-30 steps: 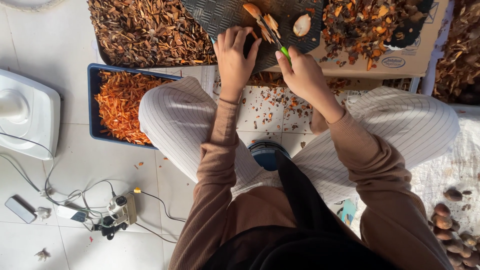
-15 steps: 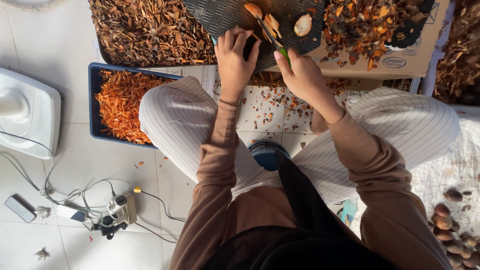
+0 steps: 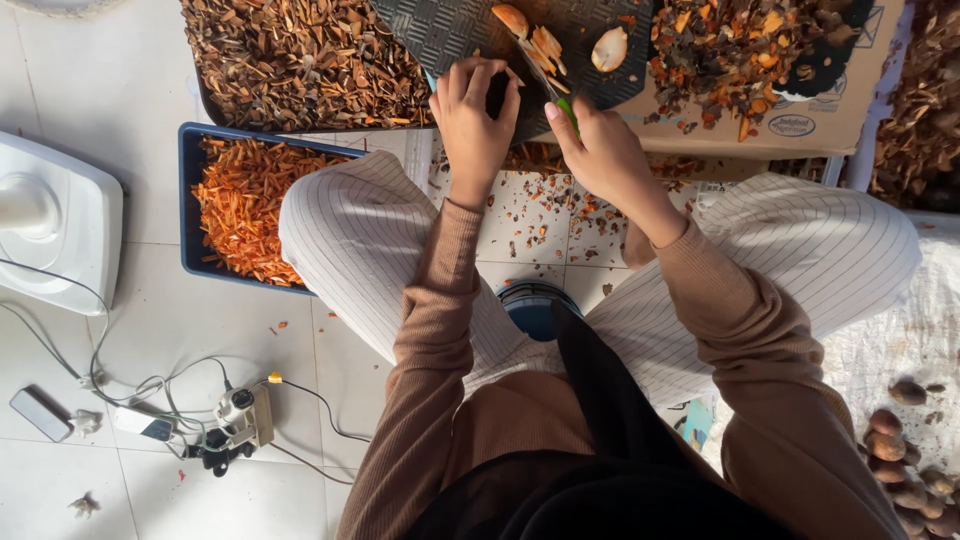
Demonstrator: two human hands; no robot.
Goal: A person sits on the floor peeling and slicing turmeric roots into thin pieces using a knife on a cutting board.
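Knife point(image 3: 540, 62), green handle, gripped in right hand point(image 3: 600, 150), blade over orange slices point(image 3: 545, 42) on dark mat point(image 3: 440, 35). Left hand point(image 3: 475, 125) curled shut round a dark piece, w/ orange shreds tray point(image 3: 190, 200) nearby.

Sunlit white tiled floor point(image 3: 150, 290)

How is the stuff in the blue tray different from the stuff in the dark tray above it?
The blue tray holds bright orange, thin shreds; the dark tray holds dull brown, coarser flakes. The blue tray lies beside the person's knee and shows its blue rim, while the dark tray runs past the picture's top edge. Both hold dry cut pieces on the floor.
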